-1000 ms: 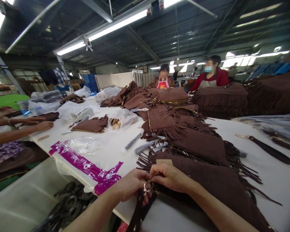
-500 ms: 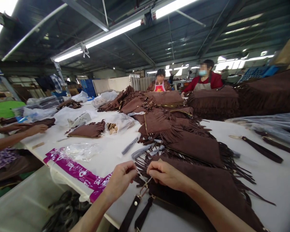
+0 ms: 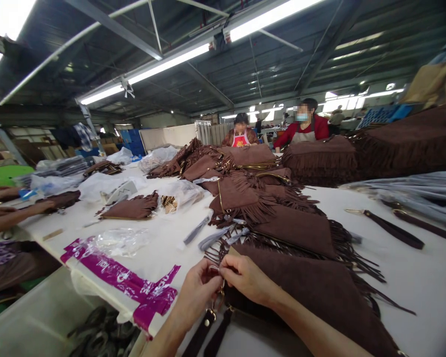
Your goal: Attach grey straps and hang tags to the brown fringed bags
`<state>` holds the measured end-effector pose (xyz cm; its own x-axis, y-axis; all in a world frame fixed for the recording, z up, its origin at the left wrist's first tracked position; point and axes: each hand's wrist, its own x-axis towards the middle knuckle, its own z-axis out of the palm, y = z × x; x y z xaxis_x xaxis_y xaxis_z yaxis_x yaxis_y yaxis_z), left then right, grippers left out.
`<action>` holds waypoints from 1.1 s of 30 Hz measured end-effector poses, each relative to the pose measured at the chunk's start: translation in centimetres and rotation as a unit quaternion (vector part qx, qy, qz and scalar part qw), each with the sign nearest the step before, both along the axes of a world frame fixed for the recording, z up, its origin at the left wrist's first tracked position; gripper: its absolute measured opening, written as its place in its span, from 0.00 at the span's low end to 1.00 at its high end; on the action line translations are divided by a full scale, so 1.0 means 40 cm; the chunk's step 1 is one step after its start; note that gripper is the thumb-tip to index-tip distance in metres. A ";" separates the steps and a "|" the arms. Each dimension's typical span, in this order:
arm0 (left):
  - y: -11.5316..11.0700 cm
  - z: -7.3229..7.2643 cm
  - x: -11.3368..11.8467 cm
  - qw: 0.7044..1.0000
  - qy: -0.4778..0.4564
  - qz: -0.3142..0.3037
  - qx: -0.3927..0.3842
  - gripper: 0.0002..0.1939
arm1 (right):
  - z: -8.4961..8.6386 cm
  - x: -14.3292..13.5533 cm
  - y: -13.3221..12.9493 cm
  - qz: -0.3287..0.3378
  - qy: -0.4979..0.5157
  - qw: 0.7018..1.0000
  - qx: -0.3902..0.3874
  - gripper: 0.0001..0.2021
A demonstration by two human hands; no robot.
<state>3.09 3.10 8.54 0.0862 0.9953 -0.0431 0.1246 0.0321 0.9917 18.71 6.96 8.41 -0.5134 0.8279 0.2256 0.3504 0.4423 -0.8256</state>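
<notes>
My left hand [image 3: 196, 287] and my right hand [image 3: 247, 278] meet at the near left corner of a dark brown fringed bag [image 3: 305, 282]. Both are closed in a pinch on a thin white string [image 3: 213, 267], which is partly covered by the fingers. Just below them hangs the gold-coloured clasp [image 3: 218, 301] of a dark wrist strap [image 3: 197, 333], which has a snap on it. A second dark strip, the bag's zipper pull [image 3: 218, 333], lies to its right. A scrap of tan paper or card [image 3: 233, 252] shows behind my right fingers.
More fringed bags [image 3: 293, 228] are heaped beyond, with tall stacks [image 3: 319, 156] at the back right. Loose straps [image 3: 394, 229] lie on the white table [image 3: 386, 258]. Purple printed tape [image 3: 115, 277] covers the table's front left edge. Co-workers sit opposite; another person's hands work at left.
My hands have drawn closer together, and the string between them, earlier seen running down to the clasp, is now mostly covered by fingers. The whole view has shifted slightly.
</notes>
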 end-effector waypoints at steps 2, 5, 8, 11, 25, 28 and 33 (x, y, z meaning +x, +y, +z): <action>-0.004 -0.017 0.003 1.000 0.004 -0.001 0.006 0.09 | -0.001 -0.003 -0.001 -0.003 -0.007 1.000 0.011 0.08; -0.005 -0.032 0.006 0.999 0.005 0.028 0.018 0.10 | 0.003 -0.003 -0.001 -0.007 -0.020 1.000 0.022 0.09; -0.007 -0.037 0.003 0.999 -0.014 0.042 0.010 0.11 | 0.011 0.000 0.000 -0.014 -0.034 0.999 0.029 0.08; -0.010 -0.045 -0.005 0.997 -0.061 0.049 -0.003 0.13 | 0.017 0.005 0.001 -0.018 -0.045 0.999 0.025 0.08; -0.006 -0.067 -0.036 0.931 -0.344 -0.003 -0.121 0.14 | 0.004 0.063 0.050 -0.021 -0.110 0.994 0.021 0.11; -0.007 -0.070 -0.044 0.925 -0.354 0.029 -0.136 0.13 | 0.009 0.082 0.051 -0.030 -0.168 0.985 0.039 0.14; -0.013 -0.062 -0.036 0.935 -0.341 -0.001 -0.101 0.06 | 0.042 0.104 0.042 -0.051 -0.248 0.966 0.047 0.07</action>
<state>1.67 2.57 6.04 0.1639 0.9728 -0.1638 -0.5341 0.2271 0.8143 22.87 8.64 10.11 -0.4939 0.8681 0.0494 0.7386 0.4488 -0.5031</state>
